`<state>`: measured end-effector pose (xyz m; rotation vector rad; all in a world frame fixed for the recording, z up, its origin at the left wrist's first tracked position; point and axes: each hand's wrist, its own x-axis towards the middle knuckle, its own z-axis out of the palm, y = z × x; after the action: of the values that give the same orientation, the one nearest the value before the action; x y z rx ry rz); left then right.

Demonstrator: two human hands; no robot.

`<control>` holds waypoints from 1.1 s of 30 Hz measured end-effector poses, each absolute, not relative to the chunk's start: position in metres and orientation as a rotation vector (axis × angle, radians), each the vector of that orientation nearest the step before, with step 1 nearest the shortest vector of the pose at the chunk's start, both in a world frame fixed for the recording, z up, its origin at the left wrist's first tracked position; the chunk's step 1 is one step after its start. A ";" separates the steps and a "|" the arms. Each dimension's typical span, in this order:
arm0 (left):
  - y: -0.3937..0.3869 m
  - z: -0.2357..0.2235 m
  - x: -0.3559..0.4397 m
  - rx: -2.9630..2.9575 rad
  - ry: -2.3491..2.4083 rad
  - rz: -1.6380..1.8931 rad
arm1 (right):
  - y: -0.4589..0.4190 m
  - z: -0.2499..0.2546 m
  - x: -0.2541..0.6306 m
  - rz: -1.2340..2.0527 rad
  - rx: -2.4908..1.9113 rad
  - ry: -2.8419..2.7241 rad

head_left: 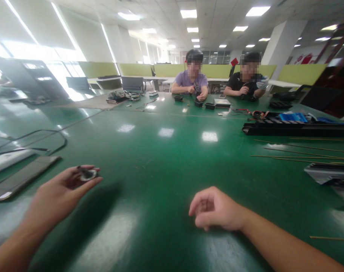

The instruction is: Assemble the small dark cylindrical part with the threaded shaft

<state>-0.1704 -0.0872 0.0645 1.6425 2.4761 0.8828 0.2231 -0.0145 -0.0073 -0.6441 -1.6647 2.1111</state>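
My left hand (61,192) is raised above the green tabletop (149,158) at the left. Its thumb and fingers close around a small round part (88,173), dark in the middle with a silvery rim; blur hides its exact kind. Lower right of the middle, my right hand (217,211) hovers over or rests on the table; which one I cannot tell. Its fingers are loosely curled, with a gap between thumb and forefinger, and nothing shows between them.
Thin brass-coloured rods (299,156) and long black channels (299,129) lie at the right. A flat grey-brown slab (27,177) lies at the left. Across the table, one person in purple (186,81) and another in black (236,85) handle dark parts near small black trays (209,106).
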 end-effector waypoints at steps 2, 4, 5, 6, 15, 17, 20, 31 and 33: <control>-0.067 0.064 -0.136 1.733 2.257 0.912 | -0.007 -0.010 0.227 1.902 -0.678 -1.515; -0.048 0.062 -0.098 1.915 1.931 0.884 | 0.001 -0.012 0.231 1.700 -0.726 -1.474; -0.039 0.059 -0.079 2.002 1.780 0.875 | 0.004 -0.012 0.233 1.615 -0.777 -1.500; -0.033 0.057 -0.062 2.081 1.650 0.849 | 0.005 -0.012 0.234 1.525 -0.834 -1.544; -0.027 0.011 -0.006 2.534 1.029 0.878 | -0.012 -0.004 0.224 0.906 -1.077 -2.218; -0.027 0.004 -0.009 2.535 1.034 0.890 | -0.012 -0.004 0.224 0.856 -1.087 -2.255; -0.024 0.001 -0.012 2.484 1.128 0.831 | -0.010 -0.006 0.223 0.870 -1.110 -2.257; -0.025 0.002 -0.008 2.425 1.082 0.873 | -0.012 -0.002 0.223 0.823 -1.027 -2.202; -0.026 0.002 -0.008 2.441 1.073 0.876 | -0.013 -0.002 0.223 0.828 -1.005 -2.198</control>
<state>-0.0077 -0.0258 0.0016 2.4414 1.0732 0.8763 0.2233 -0.0133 -0.0021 -1.0053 -2.1975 0.8280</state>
